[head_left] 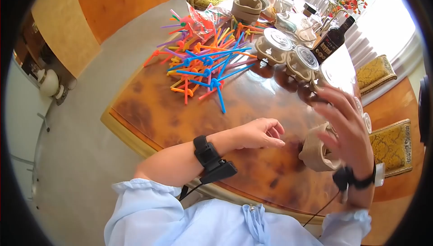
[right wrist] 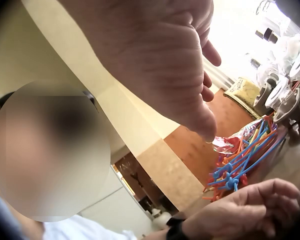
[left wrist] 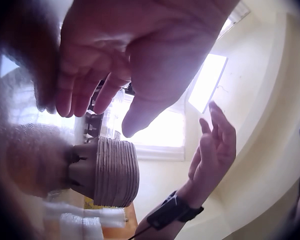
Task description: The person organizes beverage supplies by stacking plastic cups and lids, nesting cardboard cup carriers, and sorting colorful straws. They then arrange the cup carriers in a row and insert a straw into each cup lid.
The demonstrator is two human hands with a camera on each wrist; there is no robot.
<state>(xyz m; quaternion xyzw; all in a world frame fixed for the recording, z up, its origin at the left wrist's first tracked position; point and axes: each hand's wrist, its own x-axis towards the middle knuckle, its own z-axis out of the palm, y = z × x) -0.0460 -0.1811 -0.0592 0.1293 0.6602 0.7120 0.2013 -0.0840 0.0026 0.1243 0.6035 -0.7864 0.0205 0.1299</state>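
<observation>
- The person's bare right hand (head_left: 345, 124), raised at 2 o'clock, has its fingers spread apart and holds nothing; it blurs a little and overlaps the stack in the head view, so contact is hard to judge there
- The bare left hand (head_left: 259, 133), at 12 o'clock, has loosely bent fingers, the thumb near them, with nothing in its grasp; it seems poised rather than bracing anything
- A tan, ring-shaped stack of thin nested layers (head_left: 311, 149) stands upright on the glossy brown wooden table (head_left: 252, 178) at 1 to 2 o'clock, within easy reach of both hands; nesting probably keeps it compact and steady
- Multicoloured knotted plastic straws (head_left: 207, 72) lie in a loose heap at 11 o'clock, perhaps heaped there to leave working room nearer the body
- Tan moulded holders (head_left: 270, 55) topped with round clear plastic lids (head_left: 277, 38) stand between 12 and 1 o'clock, apparently grouped by kind
- A dark, labelled bottle (head_left: 333, 41) leans in the view at 1 o'clock, behind them
</observation>
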